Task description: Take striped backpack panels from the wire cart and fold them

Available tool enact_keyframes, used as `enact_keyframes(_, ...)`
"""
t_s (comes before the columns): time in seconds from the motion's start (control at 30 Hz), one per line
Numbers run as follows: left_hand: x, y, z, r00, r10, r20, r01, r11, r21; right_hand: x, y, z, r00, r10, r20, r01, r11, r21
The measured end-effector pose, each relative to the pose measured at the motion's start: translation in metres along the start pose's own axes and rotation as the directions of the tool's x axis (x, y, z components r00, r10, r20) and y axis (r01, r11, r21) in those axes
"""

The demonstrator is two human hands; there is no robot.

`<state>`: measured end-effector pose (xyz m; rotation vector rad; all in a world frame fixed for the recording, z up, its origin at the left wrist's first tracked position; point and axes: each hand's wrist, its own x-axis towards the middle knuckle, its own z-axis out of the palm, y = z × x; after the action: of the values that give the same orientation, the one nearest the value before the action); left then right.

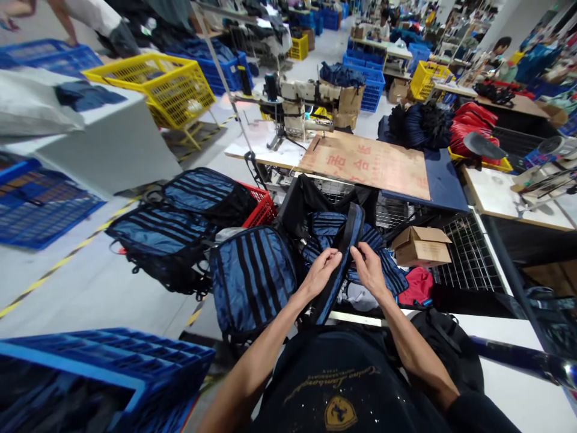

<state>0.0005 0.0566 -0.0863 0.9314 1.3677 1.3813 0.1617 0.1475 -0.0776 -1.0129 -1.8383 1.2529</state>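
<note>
My left hand [323, 269] and my right hand [369, 267] pinch a long blue and black fabric strip [352, 225] from either side, a little in front of my body. The strip runs from near my waist up over a wire-mesh bin, and its upper end stands raised. Under it lie blue pieces with black stripes [328, 224]. To the left of my left hand is a blue and black backpack [252, 276] with dark vertical bands. Two similar backpacks [164, 234] lie farther left. Both sets of fingertips are closed on the strip's edges.
Behind the bin stands a sewing machine [297, 111] on a table with a brown board [365, 162]. A cardboard box [421, 245] and red cloth [417, 285] are on the right. A blue crate [108, 367] is at lower left, a red crate [260, 204] behind the backpacks.
</note>
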Motion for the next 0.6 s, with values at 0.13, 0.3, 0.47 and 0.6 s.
enact_keyframes(0.13, -0.005, -0.013, -0.003, 0.979, -0.016, 0.205, 0.003, 0.998, 0.065, 0.025, -0.001, -0.01, 0.999, 0.016, -0.03, -0.015, 1.0, 0.008)
enact_keyframes(0.3, -0.019, -0.026, -0.017, 0.926, -0.125, 0.355, 0.065, 0.982, 0.176, 0.056, 0.006, -0.031, 0.993, -0.016, -0.12, 0.007, 0.997, -0.082)
enact_keyframes(0.47, -0.041, -0.036, -0.016, 0.873, -0.246, 0.422, 0.175, 0.964, 0.199, 0.074, 0.016, -0.043, 0.963, -0.072, -0.261, -0.005, 0.959, -0.283)
enact_keyframes(0.6, -0.035, -0.034, 0.001, 0.914, -0.276, 0.296, 0.265, 0.961, 0.077, 0.069, 0.017, -0.03, 0.97, -0.075, -0.229, -0.002, 0.948, -0.319)
